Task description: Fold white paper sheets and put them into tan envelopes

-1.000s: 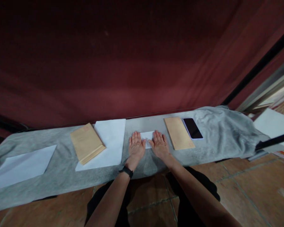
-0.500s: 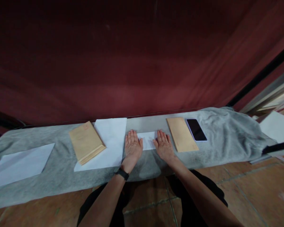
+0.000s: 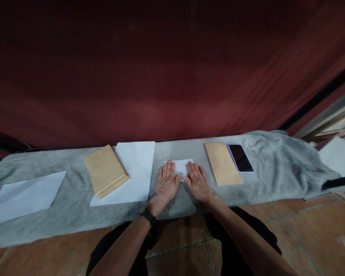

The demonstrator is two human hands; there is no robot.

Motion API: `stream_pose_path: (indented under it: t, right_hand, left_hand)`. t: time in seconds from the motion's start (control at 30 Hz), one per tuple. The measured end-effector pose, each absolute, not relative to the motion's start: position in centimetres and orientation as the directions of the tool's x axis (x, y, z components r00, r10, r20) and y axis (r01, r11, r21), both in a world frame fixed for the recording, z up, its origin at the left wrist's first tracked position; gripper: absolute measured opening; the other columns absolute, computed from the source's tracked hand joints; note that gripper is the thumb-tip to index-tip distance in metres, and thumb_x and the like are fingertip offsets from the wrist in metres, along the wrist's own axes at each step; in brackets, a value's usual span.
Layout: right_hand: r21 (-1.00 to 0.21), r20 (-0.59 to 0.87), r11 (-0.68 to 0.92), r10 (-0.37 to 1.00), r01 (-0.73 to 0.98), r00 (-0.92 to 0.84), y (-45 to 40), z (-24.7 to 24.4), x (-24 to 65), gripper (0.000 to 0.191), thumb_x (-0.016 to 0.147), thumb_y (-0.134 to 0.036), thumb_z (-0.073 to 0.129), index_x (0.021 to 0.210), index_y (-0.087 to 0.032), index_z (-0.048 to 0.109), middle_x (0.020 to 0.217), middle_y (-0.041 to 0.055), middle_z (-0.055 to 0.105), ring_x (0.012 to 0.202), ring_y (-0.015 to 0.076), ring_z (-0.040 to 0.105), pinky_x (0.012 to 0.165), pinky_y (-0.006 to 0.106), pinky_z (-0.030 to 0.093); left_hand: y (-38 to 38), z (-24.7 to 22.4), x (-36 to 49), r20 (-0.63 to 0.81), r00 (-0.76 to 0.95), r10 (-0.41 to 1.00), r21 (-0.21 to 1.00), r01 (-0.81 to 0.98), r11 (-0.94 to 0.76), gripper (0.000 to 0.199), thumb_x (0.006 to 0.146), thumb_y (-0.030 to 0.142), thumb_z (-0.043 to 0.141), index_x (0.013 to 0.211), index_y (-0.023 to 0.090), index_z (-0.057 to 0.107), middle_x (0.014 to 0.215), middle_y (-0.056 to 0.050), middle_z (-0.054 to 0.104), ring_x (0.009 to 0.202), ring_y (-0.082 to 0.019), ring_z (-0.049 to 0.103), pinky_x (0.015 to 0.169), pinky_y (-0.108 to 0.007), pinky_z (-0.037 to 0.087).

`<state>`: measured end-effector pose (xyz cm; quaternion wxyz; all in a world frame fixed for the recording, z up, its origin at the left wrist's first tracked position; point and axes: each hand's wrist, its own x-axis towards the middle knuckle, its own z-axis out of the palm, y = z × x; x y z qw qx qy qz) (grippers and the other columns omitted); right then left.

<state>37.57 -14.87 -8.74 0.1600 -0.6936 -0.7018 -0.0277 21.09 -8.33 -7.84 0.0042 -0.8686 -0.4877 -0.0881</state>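
Observation:
A small white folded paper point(image 3: 181, 165) lies on the grey cloth, partly covered by both hands. My left hand point(image 3: 167, 183) rests flat on its left part, fingers stretched away from me. On its right part my right hand point(image 3: 197, 181) lies flat, with its fingers out too. The two thumbs point toward each other with a narrow gap between them. Just right of my right hand is a brown envelope point(image 3: 222, 164). Left of my left hand, a stack of brown envelopes point(image 3: 104, 168) sits partly over white sheets point(image 3: 136, 172).
A phone point(image 3: 240, 158) lies right of the single envelope. Another white sheet point(image 3: 25, 197) is at the far left of the grey cloth point(image 3: 74, 211). A dark red panel point(image 3: 172, 76) rises along the far edge. White paper point(image 3: 339, 155) and a black bar show at the far right.
Both hands have moved closer together over the white paper. More of its upper left and right corners now shows beyond the fingertips. The view has shifted slightly.

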Motion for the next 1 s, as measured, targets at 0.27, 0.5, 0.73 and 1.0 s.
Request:
stream_pose_path:
  t: [0.27,0.5,0.73,1.0]
  right_hand:
    - [-0.121,0.241,-0.036,0.968,0.992,0.064,-15.2,-8.6,38.2,0.070,0.108,-0.052,0.022,0.158,-0.003,0.032,0.165,0.0173,0.031,0.152,0.0309,0.033,0.125,0.051,0.022]
    - [-0.158,0.217,-0.090,0.968,0.983,0.123,-15.4,-8.5,38.4,0.074,0.108,-0.055,0.018,0.159,-0.002,0.030,0.165,0.0191,0.030,0.153,0.0317,0.030,0.125,0.052,0.022]
    - [-0.261,0.237,0.107,0.970,0.959,-0.044,-15.7,-7.6,37.1,0.065,0.109,-0.048,0.021,0.163,-0.012,0.023,0.167,0.0126,0.030,0.156,0.0239,0.026,0.127,0.049,0.022]
    - [-0.201,0.276,0.186,0.953,0.962,-0.127,-17.0,-8.3,36.5,0.063,0.108,-0.045,0.033,0.161,-0.011,0.028,0.164,0.0146,0.036,0.153,0.0247,0.032,0.127,0.049,0.023]
  left_hand:
    - [-8.1,-8.7,19.1,0.227,0.441,0.868,0.121,0.872,-0.475,0.067,0.105,0.044,0.031,0.157,0.002,0.031,0.164,-0.022,0.033,0.155,-0.031,0.027,0.125,-0.049,0.029]
    - [-7.9,-8.9,18.5,0.280,0.383,0.880,0.183,0.879,-0.440,0.064,0.105,0.039,0.029,0.157,0.002,0.030,0.162,-0.024,0.035,0.154,-0.031,0.028,0.124,-0.052,0.030]
    - [-10.3,-7.5,20.3,0.247,0.612,0.751,0.162,0.739,-0.654,0.059,0.103,0.025,0.030,0.160,0.008,0.027,0.166,-0.014,0.033,0.157,-0.024,0.020,0.128,-0.046,0.026]
    - [-11.7,-8.4,19.9,0.224,0.654,0.722,0.135,0.713,-0.688,0.063,0.100,0.021,0.036,0.160,0.007,0.024,0.166,-0.017,0.031,0.157,-0.025,0.019,0.127,-0.049,0.028]
